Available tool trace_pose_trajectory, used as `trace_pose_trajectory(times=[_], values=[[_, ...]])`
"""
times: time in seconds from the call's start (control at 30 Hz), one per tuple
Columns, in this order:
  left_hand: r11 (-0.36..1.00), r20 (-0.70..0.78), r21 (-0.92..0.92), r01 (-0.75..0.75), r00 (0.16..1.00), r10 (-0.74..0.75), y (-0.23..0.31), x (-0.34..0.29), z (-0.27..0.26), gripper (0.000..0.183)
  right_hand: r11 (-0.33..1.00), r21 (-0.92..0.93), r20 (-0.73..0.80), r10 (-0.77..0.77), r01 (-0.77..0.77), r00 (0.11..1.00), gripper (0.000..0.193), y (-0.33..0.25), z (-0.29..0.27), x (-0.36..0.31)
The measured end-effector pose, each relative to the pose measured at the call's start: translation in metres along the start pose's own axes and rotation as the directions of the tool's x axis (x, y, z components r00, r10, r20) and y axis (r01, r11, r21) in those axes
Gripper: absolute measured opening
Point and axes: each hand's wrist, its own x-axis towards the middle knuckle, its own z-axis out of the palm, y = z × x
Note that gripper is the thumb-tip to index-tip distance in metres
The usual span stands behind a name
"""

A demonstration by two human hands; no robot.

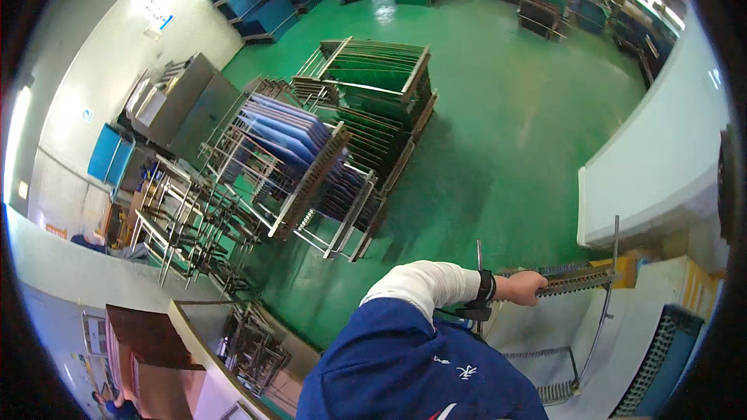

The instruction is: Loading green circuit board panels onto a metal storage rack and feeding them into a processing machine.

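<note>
My left hand reaches to the right, its fingers closed round the end of a notched rack bar. The wrist carries a black band, and a white sleeve covers the forearm. This bar belongs to a metal rack with upright rods. Lower on the same rack is another toothed bar, partly hidden by my body. My right hand does not show.
Slotted racks hold blue panels and dark green panels on the green floor. Bare metal frames crowd the left. A white curved wall or casing stands right. At the lower left edge, part of a person shows.
</note>
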Motion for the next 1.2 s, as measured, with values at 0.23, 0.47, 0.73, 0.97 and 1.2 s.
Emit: trace_pose_trajectory(times=[0.23, 0.47, 0.73, 0.97, 1.2], values=[[0.997, -0.160, 0.082, -0.001, 0.987, 0.014, -0.010, -0.058, -0.120, 0.020, 0.999, 0.038, 0.129, 0.001, -0.006, 0.992, 0.036, -0.048, 0.079, 0.010], [0.991, -0.335, 0.116, -0.063, 0.937, 0.099, -0.025, -0.109, -0.196, 0.022, 0.995, 0.087, 0.239, 0.019, -0.041, 0.971, 0.037, -0.084, 0.133, 0.015], [0.992, -0.509, 0.125, 0.007, 0.859, 0.058, -0.024, -0.147, -0.236, 0.018, 0.968, 0.206, 0.505, 0.023, -0.146, 0.863, 0.038, -0.130, 0.172, 0.054], [0.982, -0.628, 0.177, 0.073, 0.777, 0.056, -0.042, -0.122, -0.262, 0.016, 0.899, -0.307, 0.757, 0.032, 0.312, 0.652, 0.052, -0.174, 0.228, 0.182], [0.967, -0.649, 0.237, 0.095, 0.756, 0.085, -0.038, -0.078, -0.307, 0.016, 0.945, 0.022, 0.783, -0.219, 0.325, 0.582, 0.047, -0.179, 0.297, 0.273]])
